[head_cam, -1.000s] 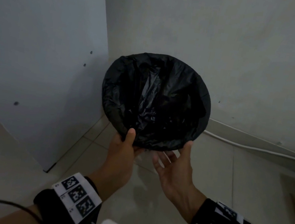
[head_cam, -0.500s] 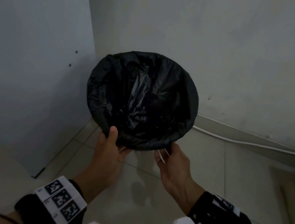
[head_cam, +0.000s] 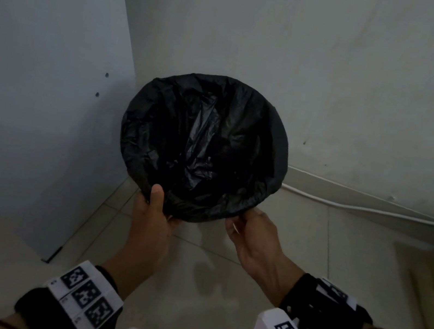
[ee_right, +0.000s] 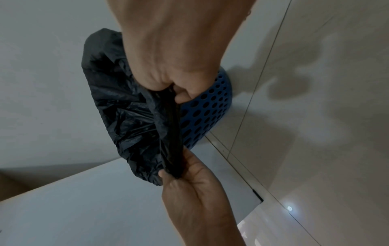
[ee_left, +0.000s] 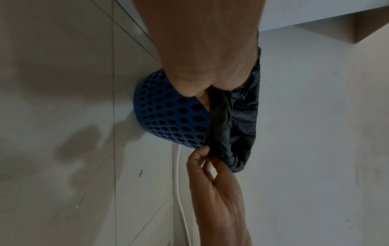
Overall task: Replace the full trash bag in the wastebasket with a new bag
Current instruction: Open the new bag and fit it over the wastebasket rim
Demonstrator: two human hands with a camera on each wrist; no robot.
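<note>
A black trash bag (head_cam: 202, 144) lines a round blue perforated wastebasket (ee_left: 170, 114) standing on the floor in the room's corner, its edge folded over the rim. My left hand (head_cam: 155, 205) grips the folded bag edge at the near left of the rim, thumb on top. At the near right of the rim my right hand (head_cam: 246, 223) pinches the bag's hem between thumb and fingers. In the right wrist view the right hand (ee_right: 174, 93) holds the bunched hem, with the left hand (ee_right: 179, 168) below on the same edge. The bag's inside looks dark; its contents cannot be made out.
A pale cabinet panel (head_cam: 38, 77) stands close on the left and a grey wall (head_cam: 312, 65) behind. A white cable (head_cam: 360, 208) runs along the skirting to the right. Tiled floor (head_cam: 203, 291) lies in front, with cardboard-like pieces (head_cam: 432, 275) at the far right.
My right hand went from open-palmed under the rim to pinching the bag's hem. The left hand kept its hold on the rim edge. The head view shifted slightly.
</note>
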